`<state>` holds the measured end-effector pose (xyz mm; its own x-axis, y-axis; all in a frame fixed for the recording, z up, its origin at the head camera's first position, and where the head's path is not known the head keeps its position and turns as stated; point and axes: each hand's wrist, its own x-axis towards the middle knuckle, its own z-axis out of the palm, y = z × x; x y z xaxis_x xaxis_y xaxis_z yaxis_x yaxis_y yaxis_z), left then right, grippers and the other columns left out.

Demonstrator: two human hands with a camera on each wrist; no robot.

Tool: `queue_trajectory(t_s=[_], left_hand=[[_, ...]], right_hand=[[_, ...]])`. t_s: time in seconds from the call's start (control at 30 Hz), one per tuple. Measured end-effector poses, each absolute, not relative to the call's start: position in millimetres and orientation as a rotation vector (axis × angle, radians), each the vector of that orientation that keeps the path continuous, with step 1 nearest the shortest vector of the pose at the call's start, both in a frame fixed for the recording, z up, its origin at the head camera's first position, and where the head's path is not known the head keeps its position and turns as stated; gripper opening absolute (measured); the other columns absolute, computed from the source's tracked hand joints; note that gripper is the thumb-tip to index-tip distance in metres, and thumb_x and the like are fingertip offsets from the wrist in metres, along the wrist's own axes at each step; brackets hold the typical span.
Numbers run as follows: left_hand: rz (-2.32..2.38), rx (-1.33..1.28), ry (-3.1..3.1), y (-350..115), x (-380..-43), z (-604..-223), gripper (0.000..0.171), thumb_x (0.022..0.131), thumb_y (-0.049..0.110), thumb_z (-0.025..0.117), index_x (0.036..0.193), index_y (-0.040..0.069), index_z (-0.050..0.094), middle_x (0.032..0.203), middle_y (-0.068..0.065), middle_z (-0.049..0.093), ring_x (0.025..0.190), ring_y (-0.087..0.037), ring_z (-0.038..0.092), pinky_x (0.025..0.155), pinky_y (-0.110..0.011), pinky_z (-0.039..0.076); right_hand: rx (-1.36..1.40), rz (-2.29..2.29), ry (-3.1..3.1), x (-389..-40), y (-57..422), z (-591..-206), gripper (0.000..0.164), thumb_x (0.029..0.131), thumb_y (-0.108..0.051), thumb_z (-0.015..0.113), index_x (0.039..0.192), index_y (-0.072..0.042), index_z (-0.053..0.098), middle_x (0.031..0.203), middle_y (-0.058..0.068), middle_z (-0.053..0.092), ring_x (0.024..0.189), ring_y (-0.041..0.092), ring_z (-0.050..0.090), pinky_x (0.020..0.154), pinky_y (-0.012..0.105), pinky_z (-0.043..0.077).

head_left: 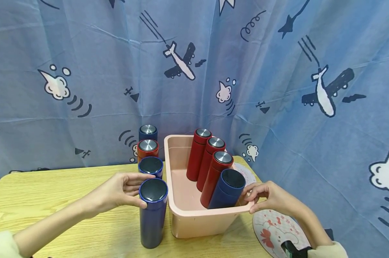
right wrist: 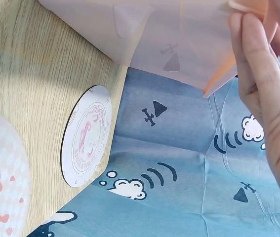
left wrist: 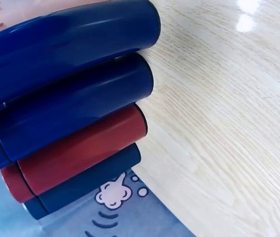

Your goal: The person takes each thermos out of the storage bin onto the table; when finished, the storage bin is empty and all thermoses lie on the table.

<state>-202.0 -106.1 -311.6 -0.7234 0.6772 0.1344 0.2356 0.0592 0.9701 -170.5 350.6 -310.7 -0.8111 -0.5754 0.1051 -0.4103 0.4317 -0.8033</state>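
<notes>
My left hand [head_left: 123,190] has its thumb and fingers about the upper part of the nearest blue thermos [head_left: 153,218], which stands upright just left of a pink plastic bin [head_left: 197,219]. Behind it, in a row, are another blue thermos [head_left: 151,165], a red thermos [head_left: 147,153] and a dark blue one [head_left: 148,134]. My right hand [head_left: 270,197] grips the bin's near right corner rim, as the right wrist view also shows. Inside the bin, three red thermoses [head_left: 210,179] and one blue thermos [head_left: 227,190] lean along the right side.
A wooden table [head_left: 68,193] carries everything. Round printed mats [head_left: 275,225] lie right of the bin, one partly behind it. A blue patterned curtain [head_left: 100,71] hangs along the back and right side.
</notes>
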Motion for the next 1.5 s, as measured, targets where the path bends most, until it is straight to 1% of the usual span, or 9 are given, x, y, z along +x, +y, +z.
queue_trajectory(t_s=[0.17, 0.33, 0.5, 0.63, 0.93, 1.13, 1.27, 1.37, 1.5], left_hand=[[1.706, 0.903, 1.977, -107, -202, -311, 0.076, 0.075, 0.014, 0.082, 0.137, -0.01, 0.044, 0.139, -0.026, 0.046, 0.129, -0.042, 0.041, 0.098, -0.03, 0.044], [1.671, 0.929, 1.989, -109, -204, -308, 0.077, 0.075, 0.013, 0.082, 0.135, -0.015, 0.043, 0.136, -0.03, 0.047, 0.125, -0.041, 0.046, 0.097, -0.03, 0.046], [1.635, 0.945, 2.009, -109, -205, -304, 0.076, 0.074, 0.009, 0.082, 0.133, -0.016, 0.044, 0.134, -0.031, 0.049, 0.121, -0.04, 0.05, 0.094, -0.029, 0.048], [1.621, 0.946, 2.036, -108, -205, -302, 0.075, 0.072, 0.008, 0.083, 0.132, -0.017, 0.044, 0.131, -0.031, 0.051, 0.119, -0.041, 0.053, 0.092, -0.03, 0.049], [1.606, 0.909, 2.103, -111, -204, -304, 0.075, 0.07, 0.012, 0.085, 0.129, -0.016, 0.048, 0.127, -0.029, 0.056, 0.119, -0.041, 0.053, 0.094, -0.03, 0.048], [1.606, 0.951, 2.115, -119, -204, -308, 0.072, 0.073, 0.011, 0.083, 0.13, -0.015, 0.048, 0.13, -0.029, 0.053, 0.119, -0.04, 0.053, 0.096, -0.031, 0.047], [1.62, 0.924, 2.153, -129, -199, -307, 0.068, 0.077, 0.015, 0.081, 0.13, -0.013, 0.049, 0.13, -0.028, 0.054, 0.119, -0.04, 0.054, 0.093, -0.03, 0.049], [1.63, 0.861, 2.226, -137, -192, -305, 0.064, 0.079, 0.019, 0.079, 0.13, -0.01, 0.052, 0.129, -0.025, 0.056, 0.116, -0.034, 0.058, 0.088, -0.029, 0.053], [1.684, 0.768, 2.355, -145, -180, -300, 0.054, 0.084, 0.019, 0.075, 0.129, -0.002, 0.056, 0.127, -0.017, 0.06, 0.111, -0.017, 0.062, 0.085, -0.027, 0.054]], right_hand=[[-0.878, -1.332, 2.484, -171, 351, -311, 0.018, 0.079, -0.002, 0.075, 0.093, 0.008, 0.069, 0.109, 0.019, 0.064, 0.099, 0.004, 0.059, 0.071, 0.026, 0.056], [-0.896, -1.333, 2.479, -171, 350, -311, 0.018, 0.079, -0.002, 0.075, 0.093, 0.008, 0.069, 0.108, 0.02, 0.064, 0.094, 0.006, 0.061, 0.07, 0.026, 0.056], [-0.906, -1.321, 2.496, -171, 351, -312, 0.018, 0.078, -0.002, 0.076, 0.093, 0.007, 0.069, 0.108, 0.018, 0.064, 0.091, 0.007, 0.062, 0.069, 0.026, 0.056], [-0.91, -1.32, 2.499, -170, 351, -312, 0.018, 0.078, -0.002, 0.075, 0.093, 0.007, 0.069, 0.108, 0.02, 0.064, 0.092, 0.007, 0.062, 0.069, 0.025, 0.056], [-0.884, -1.319, 2.505, -170, 351, -311, 0.018, 0.078, -0.001, 0.075, 0.093, 0.008, 0.07, 0.107, 0.022, 0.064, 0.091, 0.008, 0.062, 0.069, 0.026, 0.056], [-0.849, -1.315, 2.506, -170, 350, -310, 0.019, 0.078, -0.003, 0.076, 0.093, 0.007, 0.07, 0.107, 0.023, 0.063, 0.091, 0.008, 0.061, 0.069, 0.026, 0.056], [-0.839, -1.312, 2.509, -170, 350, -310, 0.019, 0.078, -0.005, 0.077, 0.093, 0.007, 0.07, 0.107, 0.022, 0.064, 0.091, 0.007, 0.061, 0.069, 0.026, 0.056], [-0.843, -1.318, 2.502, -170, 349, -310, 0.019, 0.078, -0.004, 0.076, 0.093, 0.007, 0.07, 0.107, 0.021, 0.064, 0.091, 0.007, 0.061, 0.069, 0.026, 0.056], [-0.859, -1.326, 2.492, -170, 349, -310, 0.019, 0.079, -0.003, 0.076, 0.093, 0.008, 0.07, 0.107, 0.021, 0.063, 0.091, 0.008, 0.061, 0.069, 0.026, 0.056]])
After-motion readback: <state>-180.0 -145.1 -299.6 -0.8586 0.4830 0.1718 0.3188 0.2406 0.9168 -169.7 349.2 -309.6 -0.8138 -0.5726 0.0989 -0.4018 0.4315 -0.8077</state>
